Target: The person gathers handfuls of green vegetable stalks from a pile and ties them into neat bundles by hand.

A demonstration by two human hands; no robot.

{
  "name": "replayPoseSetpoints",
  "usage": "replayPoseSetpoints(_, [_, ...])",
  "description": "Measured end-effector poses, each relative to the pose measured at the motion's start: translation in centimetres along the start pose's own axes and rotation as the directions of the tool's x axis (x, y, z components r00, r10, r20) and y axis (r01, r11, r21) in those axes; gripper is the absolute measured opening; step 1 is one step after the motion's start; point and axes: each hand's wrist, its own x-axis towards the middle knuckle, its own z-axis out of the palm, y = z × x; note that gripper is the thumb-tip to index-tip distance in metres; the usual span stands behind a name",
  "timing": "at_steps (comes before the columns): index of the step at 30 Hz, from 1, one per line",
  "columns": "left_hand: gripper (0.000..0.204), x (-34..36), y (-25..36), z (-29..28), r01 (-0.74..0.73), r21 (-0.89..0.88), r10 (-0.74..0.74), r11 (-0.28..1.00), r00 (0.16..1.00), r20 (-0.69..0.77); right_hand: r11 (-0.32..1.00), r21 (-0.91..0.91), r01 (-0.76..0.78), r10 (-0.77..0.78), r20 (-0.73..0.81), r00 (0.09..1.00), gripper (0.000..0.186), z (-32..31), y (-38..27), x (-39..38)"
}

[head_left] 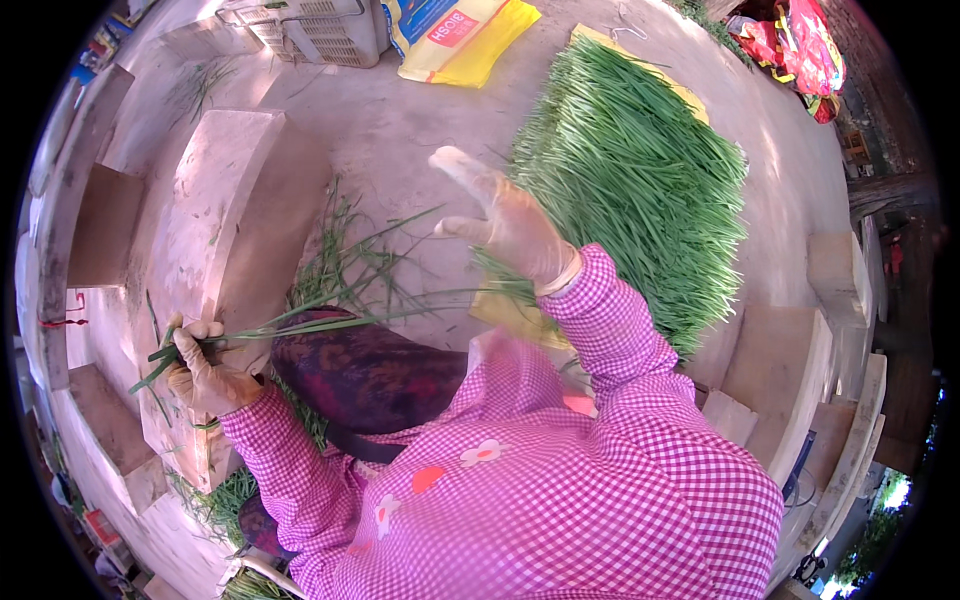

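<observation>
My left hand (pixel 205 375), in a thin pale glove, is closed around a few garlic chives (pixel 300 328) at the left. Their long green leaves stretch right across my dark-trousered leg. My right hand (pixel 510 222), gloved too, is held up in the middle, fingers stretched and thumb apart, with nothing in it. Just to its right lies a big, neatly laid pile of garlic chives (pixel 640 180) on a yellow sheet (pixel 512 310). Loose leaves (pixel 345 265) are strewn on the ground between my hands.
A low pale stone block (pixel 225 190) stands at the left beside my left hand. Farther back are a plastic crate (pixel 320 38) and a yellow-and-blue sack (pixel 470 45). Red bags (pixel 800 45) lie at the far right. More stone blocks (pixel 775 370) line the right side.
</observation>
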Motion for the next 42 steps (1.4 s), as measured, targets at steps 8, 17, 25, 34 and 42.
replayPoseSetpoints(8, [0.023, -8.4, 1.2, 7.4, 0.049, 0.046, -0.063, 0.998, 0.932, 0.356, 0.82, 0.314, -0.478, 0.194, 0.634, 0.749, 0.055, 8.2, -8.2, -2.3])
replayPoseSetpoints(17, [0.024, -0.1, -1.0, -0.9, 0.365, -0.249, -0.308, 0.897, 0.921, 0.24, 0.986, -0.122, -0.111, 0.15, 0.391, 0.908, 0.033, 1.6, -0.7, -6.6])
replayPoseSetpoints(25, [0.027, 5.5, -1.4, -17.7, 0.102, 0.35, -0.096, 0.931, 0.995, -0.033, 0.465, -0.853, -0.236, 0.174, -0.173, 0.969, 0.029, -11.5, 5.3, -3.8])
replayPoseSetpoints(34, [0.056, 0.9, -6.9, -29.3, 0.195, 0.771, -0.273, 0.606, 0.962, -0.028, 0.621, -0.737, -0.268, 0.341, -0.055, 0.938, 0.057, -18.9, 20.7, -2.3])
replayPoseSetpoints(42, [0.046, -1.5, -9.1, -28.3, 0.275, 0.727, -0.402, 0.629, 0.916, 0.002, 0.652, 0.372, -0.661, 0.722, -0.039, 0.69, 0.034, -11.8, 13.8, -4.2])
